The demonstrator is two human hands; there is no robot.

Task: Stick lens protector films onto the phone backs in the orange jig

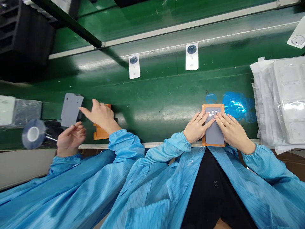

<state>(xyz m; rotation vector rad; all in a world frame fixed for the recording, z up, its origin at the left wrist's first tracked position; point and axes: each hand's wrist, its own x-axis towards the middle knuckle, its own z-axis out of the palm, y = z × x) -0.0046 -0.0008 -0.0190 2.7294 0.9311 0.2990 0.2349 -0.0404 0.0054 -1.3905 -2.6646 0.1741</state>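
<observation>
A grey phone back panel (214,130) with small cutouts near its top lies in an orange fixture plate (203,141) at the table's front edge. From the left, my left hand (196,126) rests on it, fingers stretched out and tips by the cutouts. My right hand (233,129) lies over the right side, its extended fingertips touching the panel near the same cutouts. Neither hand is wrapped around anything. Beyond the fixture's right corner is crumpled blue film (235,103), with a smaller blue film piece (211,98) above the plate.
To the left, a co-worker's hands (101,116) are beside a grey panel (71,108) and another orange fixture (101,132). A tape roll (33,134) stands farther left. Stacked clear trays (290,101) occupy the right. Two white cards (192,60) lie toward the back rail (152,36).
</observation>
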